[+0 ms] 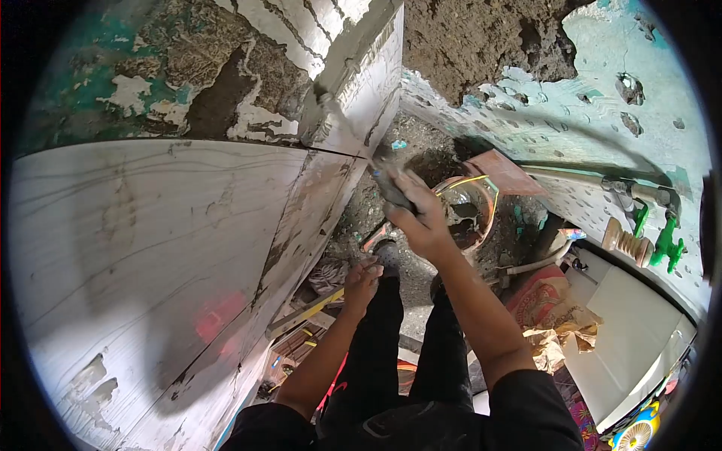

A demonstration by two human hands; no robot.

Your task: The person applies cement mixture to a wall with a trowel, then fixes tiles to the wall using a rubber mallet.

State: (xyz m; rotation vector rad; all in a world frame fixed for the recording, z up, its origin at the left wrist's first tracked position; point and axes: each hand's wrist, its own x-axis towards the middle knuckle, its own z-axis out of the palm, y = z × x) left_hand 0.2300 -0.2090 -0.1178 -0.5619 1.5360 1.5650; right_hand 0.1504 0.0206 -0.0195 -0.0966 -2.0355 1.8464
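My right hand (421, 214) is closed around the dark handle of a hand tool (347, 129), whose long, light grey front part is smeared by motion. The tool reaches up and left, overlapping the corner strip of white, veined wall tiles (165, 218). Lower down, my left hand (362, 286) is closed in front of my left leg, its fingers curled together; what it may hold is hidden. Just beyond my right hand stands a round bucket (492, 218) with a yellow and orange rim, containing grey material.
Rough concrete floor (421, 289) surrounds my feet. A reddish flat board (505, 171) leans behind the bucket. Pipes with a green valve (665, 244) project from the pitted right wall. Crumpled brown paper (560, 338) lies near a white panel (639, 331). A yellow-edged bar (308, 312) sits at left.
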